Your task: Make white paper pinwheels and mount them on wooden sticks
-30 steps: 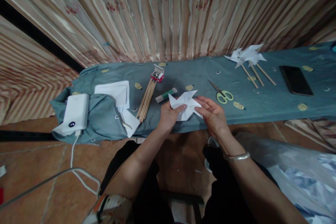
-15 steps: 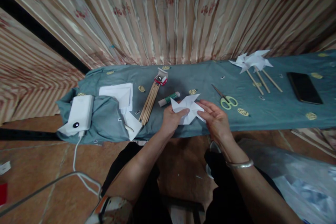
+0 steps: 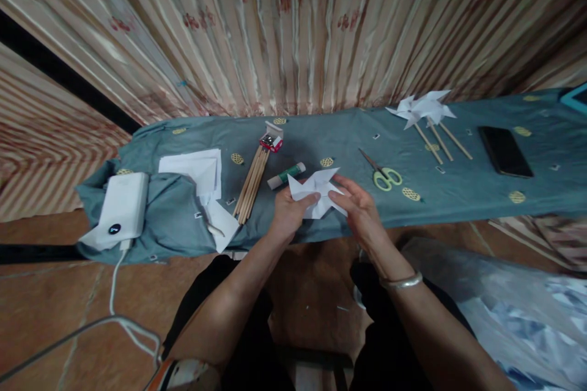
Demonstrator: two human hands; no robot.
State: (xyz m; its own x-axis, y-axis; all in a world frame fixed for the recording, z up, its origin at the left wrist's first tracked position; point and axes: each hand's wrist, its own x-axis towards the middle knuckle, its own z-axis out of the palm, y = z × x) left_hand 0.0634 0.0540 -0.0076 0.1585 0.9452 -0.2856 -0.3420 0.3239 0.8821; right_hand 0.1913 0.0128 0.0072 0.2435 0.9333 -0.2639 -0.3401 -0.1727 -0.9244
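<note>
The white folded-paper pinwheel head [image 3: 316,190] is held just above the near edge of the surface [image 3: 458,189], which is draped in a blue-grey cloth. The left hand [image 3: 288,215] grips its left side, the fingers closed with the thumb pressed on top of the paper. The right hand [image 3: 360,211] holds the right side, the fingers curled about the paper's edge, thumb on its upper face. A silver bangle [image 3: 401,281] sits on the right wrist.

Just beyond the paper lies a green-and-white glue stick [image 3: 287,175]. To its left lies a bundle of plain wooden sticks [image 3: 251,184], with a small red-and-white open box [image 3: 272,137] at its far end. Yellow-handled scissors [image 3: 383,172] lie to the right of the hands. Further left are loose white paper sheets [image 3: 192,170] and a white power bank [image 3: 120,206] with a cable. At far right lie finished white paper pinwheels on wooden sticks [image 3: 424,111] and a black phone [image 3: 504,151].
</note>
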